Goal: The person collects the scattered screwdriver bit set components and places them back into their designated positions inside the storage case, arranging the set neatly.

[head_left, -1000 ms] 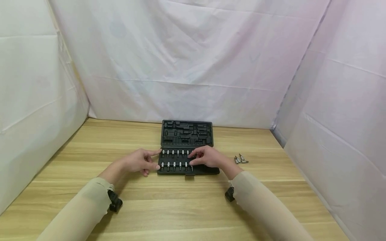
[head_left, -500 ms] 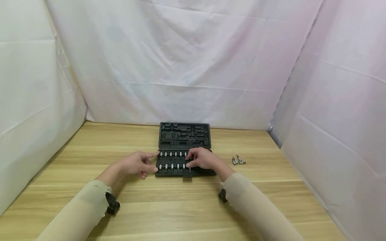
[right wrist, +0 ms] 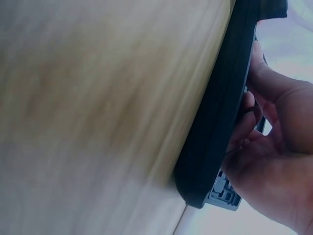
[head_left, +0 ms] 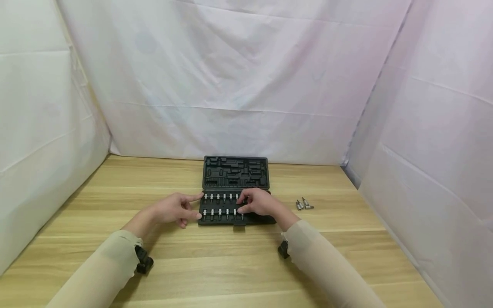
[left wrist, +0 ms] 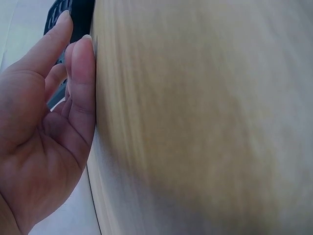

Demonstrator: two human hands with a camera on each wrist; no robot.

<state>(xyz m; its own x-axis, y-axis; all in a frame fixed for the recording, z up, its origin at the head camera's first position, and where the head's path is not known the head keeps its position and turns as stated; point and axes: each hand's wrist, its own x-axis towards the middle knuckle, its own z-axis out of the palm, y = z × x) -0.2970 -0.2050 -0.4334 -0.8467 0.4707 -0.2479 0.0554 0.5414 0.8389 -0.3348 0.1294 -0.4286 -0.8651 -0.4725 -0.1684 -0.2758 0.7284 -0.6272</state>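
An open black plastic case [head_left: 225, 206] lies on the wooden table, its lid [head_left: 236, 173] folded back. Two rows of silver bit sockets [head_left: 220, 212] fill the left and middle of its base. My left hand [head_left: 171, 208] touches the case's left side, index finger at the far corner and thumb at the near one. Over the right part of the base bends my right hand [head_left: 262, 202]. Its thumb and index tips are apart, by the right-hand sockets of the rows; no held thing shows between them. In the right wrist view the other fingers curve behind the case wall [right wrist: 220, 98].
Several loose bit sockets [head_left: 304, 205] lie together on the table [head_left: 215, 265], right of the case. White cloth [head_left: 227, 77] hangs behind and on both sides. The case's latch [head_left: 239, 229] sticks out at the front edge.
Over the first half second the whole scene shifted slightly left and down in the head view. The right thumb moved a little left along the near row. Since then almost nothing differs.
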